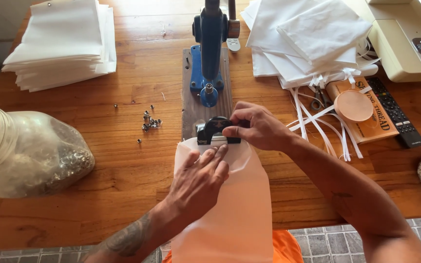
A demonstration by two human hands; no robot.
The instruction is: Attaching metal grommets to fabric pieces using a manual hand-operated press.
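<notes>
Warm wooden table (123, 160), grey tiled floor (332, 238) at the near edge. A white fabric bag (235, 209) lies flat at the near middle, pale and smooth, top edge under a small black punch tool (216, 130). Left hand (198, 182) presses flat and open on the bag. Right hand (259, 127) pinches the tool. Blue hand press (209, 53) stands just beyond, loose eyelets (149, 122) to its left.

A small sewing workshop is showing here: a wooden worktable (123, 160) is carrying a blue eyelet press (209, 53), a sewing machine (405, 39), stacks of white fabric (64, 44) and a jar of metal eyelets (30, 151).
</notes>
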